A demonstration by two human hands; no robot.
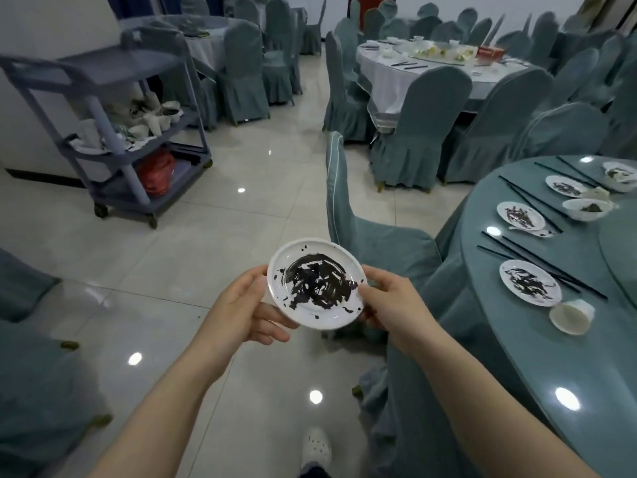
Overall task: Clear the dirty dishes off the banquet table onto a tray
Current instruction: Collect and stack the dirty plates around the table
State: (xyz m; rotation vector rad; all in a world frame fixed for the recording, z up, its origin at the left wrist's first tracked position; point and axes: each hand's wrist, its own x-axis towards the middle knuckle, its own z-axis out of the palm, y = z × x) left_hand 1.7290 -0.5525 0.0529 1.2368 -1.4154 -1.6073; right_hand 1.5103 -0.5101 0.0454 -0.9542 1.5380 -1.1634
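A small white plate [315, 282] smeared with dark sauce is held over the tiled floor, tilted a little toward me. My left hand [246, 310] grips its left rim and my right hand [393, 303] grips its right rim. The banquet table [565, 357] with a teal cloth lies to my right. On it are three more sauce-smeared plates [529, 288], a tipped white cup [572, 316], small bowls [586, 209] and several black chopsticks [541, 260]. A grey three-shelf cart [110, 132] stands at the far left, its middle shelf piled with white dishes [148, 124].
A teal-covered chair [372, 236] stands between me and the table, close to the plate. More covered chairs sit at the left edge and around a second round table [413, 74] at the back. A red bag [157, 172] rests on the cart's bottom shelf. Glossy tiled floor leads to the cart.
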